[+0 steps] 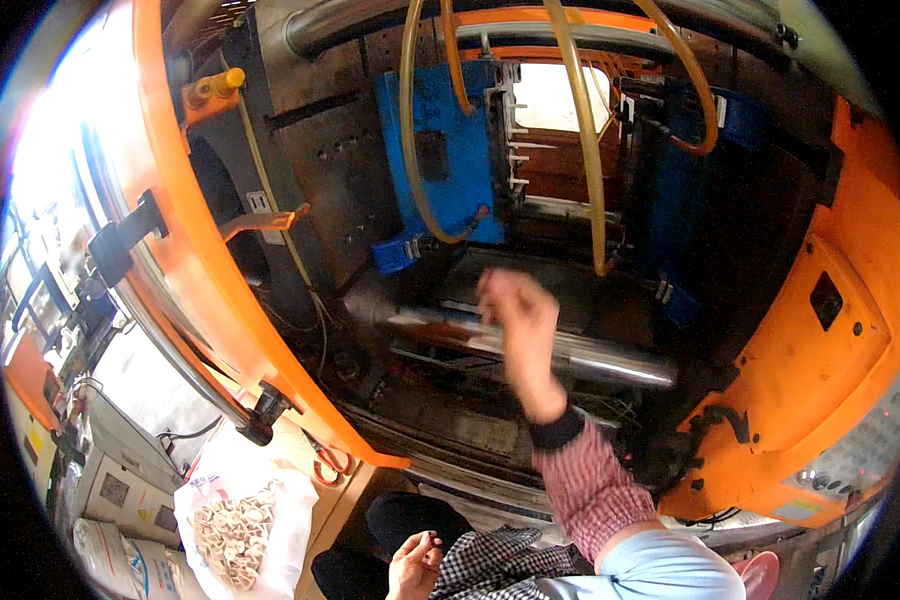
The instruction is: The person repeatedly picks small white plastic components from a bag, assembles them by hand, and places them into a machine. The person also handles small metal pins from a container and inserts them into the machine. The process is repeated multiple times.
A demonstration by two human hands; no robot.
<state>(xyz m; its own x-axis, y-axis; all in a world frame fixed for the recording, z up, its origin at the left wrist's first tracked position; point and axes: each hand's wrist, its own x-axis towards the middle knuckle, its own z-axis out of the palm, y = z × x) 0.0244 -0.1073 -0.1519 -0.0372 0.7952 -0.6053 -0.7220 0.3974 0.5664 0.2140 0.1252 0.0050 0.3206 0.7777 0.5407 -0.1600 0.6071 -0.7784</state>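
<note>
My right hand [520, 325] is raised inside the open moulding machine, blurred by motion, over a shiny steel bar [610, 362]. I cannot make out anything in it. Above it are a blue mould half [445, 160] on the left and another blue mould half [685, 190] on the right, with white moulded pieces [515, 140] in the gap between them. My left hand [415, 562] rests low near my body against checked cloth, fingers curled with nothing seen in them.
Yellow hoses [582, 150] hang across the mould area. The orange sliding door [185, 230] stands open at left. An orange housing with a control panel [865, 445] is at right. A white bag of small pale parts [235, 535] and orange-handled scissors [330, 465] lie at lower left.
</note>
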